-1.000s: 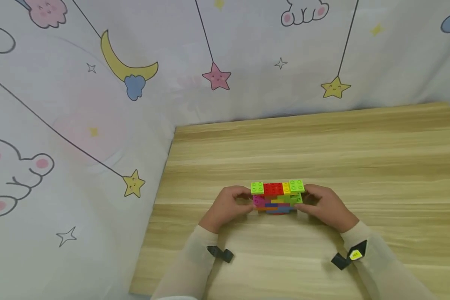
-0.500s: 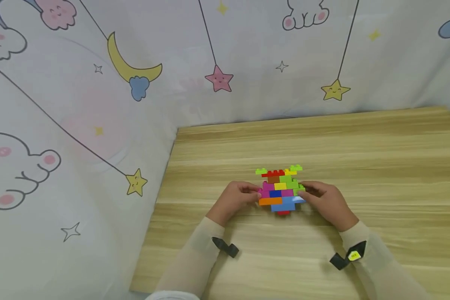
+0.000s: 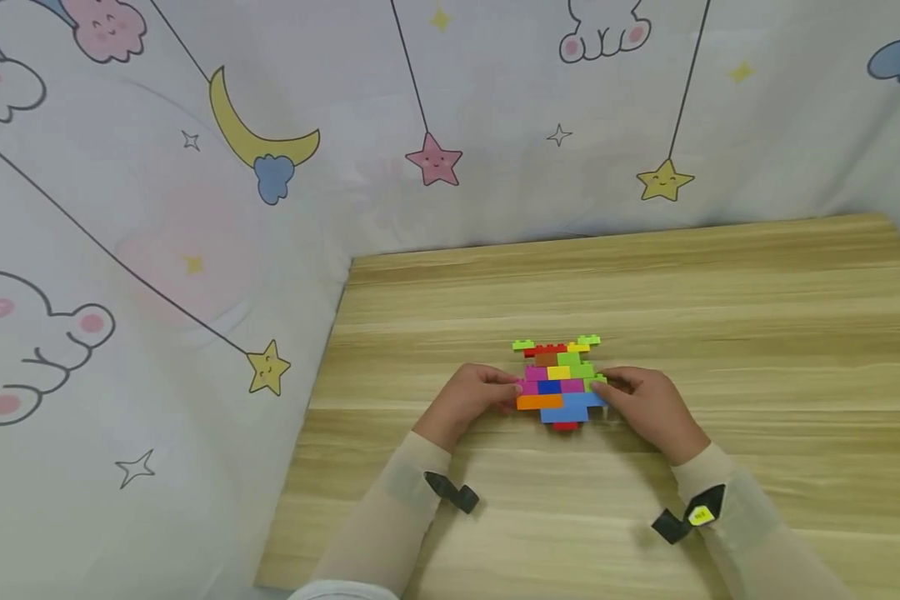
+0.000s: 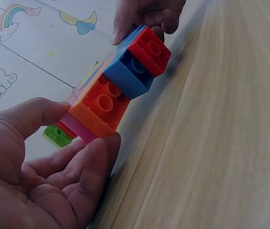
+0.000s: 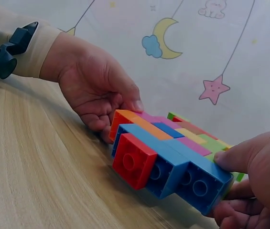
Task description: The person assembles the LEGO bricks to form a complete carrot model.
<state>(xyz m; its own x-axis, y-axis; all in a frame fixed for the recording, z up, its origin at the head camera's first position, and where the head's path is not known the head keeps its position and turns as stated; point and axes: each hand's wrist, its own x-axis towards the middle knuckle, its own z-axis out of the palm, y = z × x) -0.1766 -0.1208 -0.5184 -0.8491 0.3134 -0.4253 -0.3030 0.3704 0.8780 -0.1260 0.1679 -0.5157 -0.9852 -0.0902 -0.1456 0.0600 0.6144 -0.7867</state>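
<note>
Both hands hold one flat build of joined toy bricks (image 3: 558, 373) between them, near the middle of the table. Its broad face is turned up toward the head view, with a red brick (image 5: 134, 162) at the near end and light green bricks at the far corners. My left hand (image 3: 468, 398) pinches the left edge, thumb by a magenta brick and fingers underneath by the orange brick (image 4: 96, 112). On the opposite edge my right hand (image 3: 654, 408) pinches by the green and blue bricks, thumb on top. The left wrist view shows the hollow undersides of the red, blue and orange bricks.
The wood-grain table (image 3: 757, 333) extends to the right and behind the hands. A pale curtain (image 3: 495, 200) printed with stars, a moon and bears hangs along its back and left sides. Black wrist mounts (image 3: 452, 492) sit on both sleeves.
The brick build has tipped from upright, studs facing up, to leaning back with its broad face up. Both hands turned with it and kept their hold; over the last half second little moved.
</note>
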